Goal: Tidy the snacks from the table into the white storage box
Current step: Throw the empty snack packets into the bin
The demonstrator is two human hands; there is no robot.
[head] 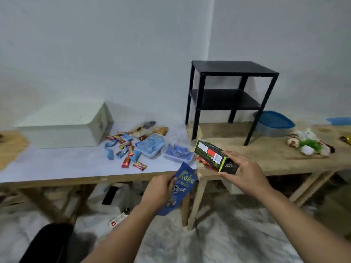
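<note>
Left hand (159,190), grip clamped on a blue snack pouch (180,188) held below the desk (57,164) edge. Right hand (245,169), grip clamped on a black-and-green carton (214,155) with a red packet (204,162) beneath it. Loose wrapped snacks (127,149) lie on the desk beside the closed white storage box (62,126), near two clear tubs (150,146).
</note>
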